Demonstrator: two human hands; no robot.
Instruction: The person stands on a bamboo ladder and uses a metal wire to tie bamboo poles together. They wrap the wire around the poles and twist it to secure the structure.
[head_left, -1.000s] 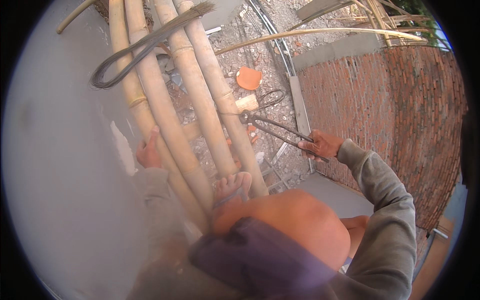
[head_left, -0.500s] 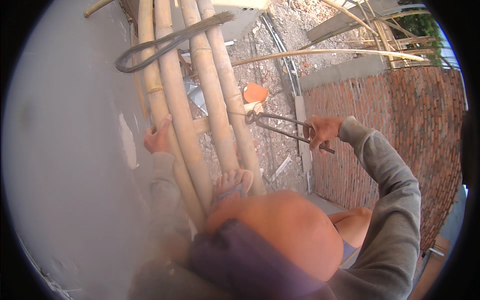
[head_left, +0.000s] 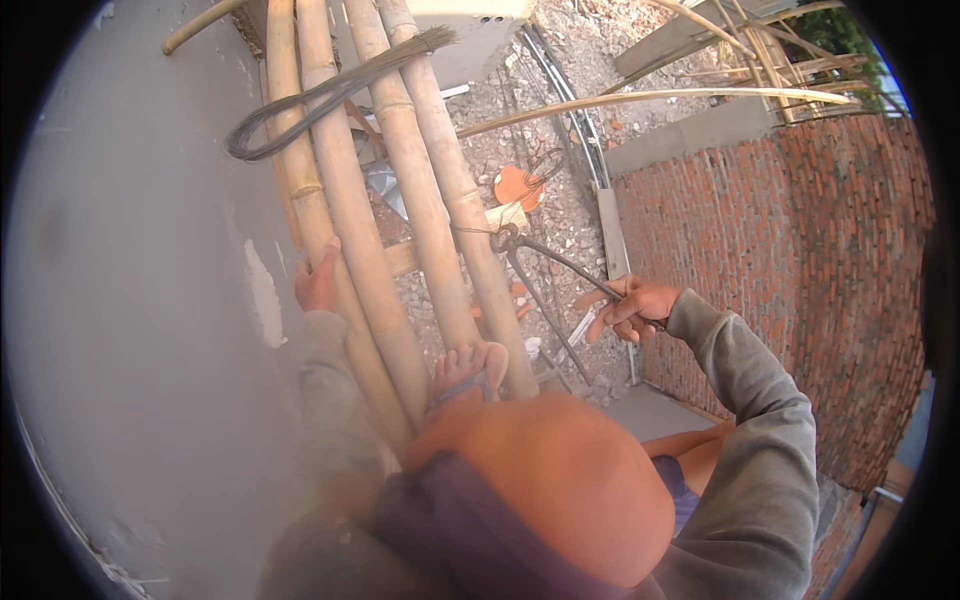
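Note:
My right hand (head_left: 640, 308) holds one handle of long-handled pincers (head_left: 535, 262), its fingers stretched out toward the other handle, which hangs apart from it. The jaws are beside the rightmost bamboo pole (head_left: 463, 195), at a thin wire (head_left: 470, 231) that runs over that pole. More thin wire (head_left: 545, 165) loops up from near the jaws. At the left, my left hand (head_left: 318, 280) grips the outermost bamboo pole (head_left: 318, 215), thumb on top; its other fingers are partly hidden. A wooden crosspiece (head_left: 405, 259) lies under the poles.
A doubled bundle of thin wire (head_left: 330, 90) lies across the poles. My foot (head_left: 465, 370) in a sandal rests on them. Below is rubble-strewn ground (head_left: 500, 110) with an orange piece (head_left: 517, 187). A grey wall (head_left: 150, 300) stands left, a brick wall (head_left: 720, 220) right.
The pincers' handles have spread apart; the lower one has swung down out of my right fingers. My right hand has moved slightly down. My left hand stays on its pole.

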